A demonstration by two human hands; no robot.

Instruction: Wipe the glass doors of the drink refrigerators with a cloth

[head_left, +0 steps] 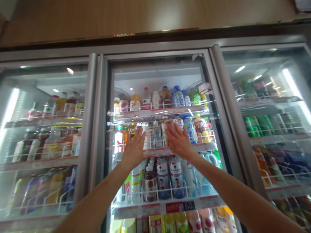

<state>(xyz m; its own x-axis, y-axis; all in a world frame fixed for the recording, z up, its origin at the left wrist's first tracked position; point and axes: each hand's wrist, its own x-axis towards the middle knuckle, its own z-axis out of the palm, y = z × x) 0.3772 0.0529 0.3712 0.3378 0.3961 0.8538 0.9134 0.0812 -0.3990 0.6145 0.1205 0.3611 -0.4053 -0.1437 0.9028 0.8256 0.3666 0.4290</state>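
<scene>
My left hand [135, 147] is raised before the middle glass door [155, 76] of a drinks fridge, its fingers spread and pointing up, with nothing in it. Beside it to the right, my right hand [178, 139] is held up with fingers stretched out, and it also looks bare. Whether the palms touch the glass I cannot tell. Behind the hands is the second shelf, where a clear bottle [157, 134] shows between them. A blue-capped bottle [190, 129] stands right of my right hand. My fingers hide part of this row.
Left and right glass doors [274, 87] flank the middle one, separated by metal frames [93, 97]. More bottles fill the top shelf [157, 111] and lower shelves. A price strip [189, 205] runs below the hands. Wood panelling [97, 19] lies above.
</scene>
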